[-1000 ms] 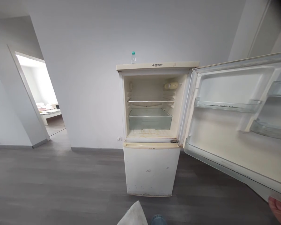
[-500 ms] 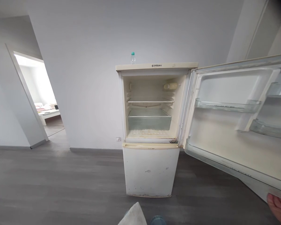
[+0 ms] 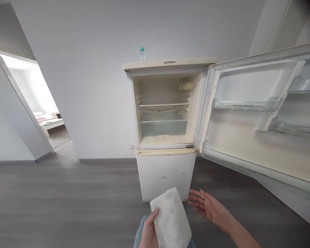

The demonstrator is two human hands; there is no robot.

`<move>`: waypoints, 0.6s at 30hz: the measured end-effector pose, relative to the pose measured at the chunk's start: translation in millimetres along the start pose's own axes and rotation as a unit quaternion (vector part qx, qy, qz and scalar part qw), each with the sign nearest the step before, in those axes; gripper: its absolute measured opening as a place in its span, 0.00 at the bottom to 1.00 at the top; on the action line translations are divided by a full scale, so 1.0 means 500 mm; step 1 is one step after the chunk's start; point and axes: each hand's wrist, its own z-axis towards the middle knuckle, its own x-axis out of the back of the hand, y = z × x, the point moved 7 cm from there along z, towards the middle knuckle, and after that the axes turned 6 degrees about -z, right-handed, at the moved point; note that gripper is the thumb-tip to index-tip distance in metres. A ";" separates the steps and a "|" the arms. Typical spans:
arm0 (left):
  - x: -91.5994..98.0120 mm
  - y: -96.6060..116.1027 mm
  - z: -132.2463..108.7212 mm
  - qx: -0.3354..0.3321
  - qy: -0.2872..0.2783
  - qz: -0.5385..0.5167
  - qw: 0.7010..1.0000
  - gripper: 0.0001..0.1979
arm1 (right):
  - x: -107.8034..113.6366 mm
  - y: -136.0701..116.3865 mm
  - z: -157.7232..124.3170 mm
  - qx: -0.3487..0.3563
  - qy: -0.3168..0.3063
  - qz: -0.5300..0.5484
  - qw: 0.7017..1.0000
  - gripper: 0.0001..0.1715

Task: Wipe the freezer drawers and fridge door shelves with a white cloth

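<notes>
- Right hand is now hovering beside the white cloth, having left the open door; its grip is spreading wide.
- Left hand is holding the cloth, thumb pressing on top, in front of the fridge.
- Bottle is standing on the fridge.

The cloth is plain white; the refrigerator, cream and white. The bottle cap is teal; the floor, streaked grey.
</notes>
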 end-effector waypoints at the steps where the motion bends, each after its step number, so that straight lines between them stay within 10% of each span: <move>1: -0.026 0.004 0.003 -0.006 -0.008 -0.004 1.000 0.34 | -0.050 0.014 -0.002 -0.011 -0.044 -0.008 0.999 0.27; 7: -0.118 0.023 0.002 -0.023 -0.058 0.052 0.997 0.27 | -0.139 0.044 -0.012 -0.003 -0.083 -0.035 0.996 0.32; 18: -0.044 0.018 0.042 -0.051 0.002 0.155 0.987 0.18 | -0.022 0.069 -0.041 0.012 0.047 -0.085 0.995 0.33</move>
